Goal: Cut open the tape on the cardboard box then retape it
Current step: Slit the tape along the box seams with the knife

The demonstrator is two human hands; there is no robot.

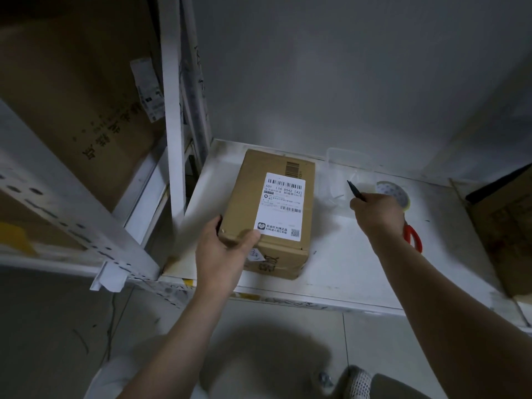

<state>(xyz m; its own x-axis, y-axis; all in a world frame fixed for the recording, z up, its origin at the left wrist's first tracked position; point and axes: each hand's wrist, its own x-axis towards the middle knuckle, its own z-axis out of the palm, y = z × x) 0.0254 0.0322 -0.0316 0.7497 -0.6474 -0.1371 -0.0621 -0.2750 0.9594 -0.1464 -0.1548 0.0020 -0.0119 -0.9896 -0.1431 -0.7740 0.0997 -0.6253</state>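
A: Where is the cardboard box (276, 214)?

B: On the white shelf (339, 254), toward its left end, close to the upright post (174, 110). It lies flat with a white shipping label (283, 207) on its top face, and the label's near end points toward the person.

A: And the hands?

B: The left hand (223, 249) grips the box's near left corner, thumb lying across the top edge beside the label, fingers wrapped down the left side. The right hand (377, 213) is off to the right of the box, not touching it, curled round a thin dark tool (355, 190) whose pointed tip sticks up and to the left. Whether that is a pen or a blade, I cannot tell.

A: What else sits on that shelf?

B: A roll of tape (394, 192) just behind the right hand, partly hidden by it. Red-handled scissors (413, 237) lie under the right wrist. A clear plastic container (349, 174) stands behind the tool, near the back wall. At the far right edge there is another brown carton (506, 226).

A: And to the left?

B: A large brown carton (80, 110) with printed characters and a label, on the neighbouring rack.
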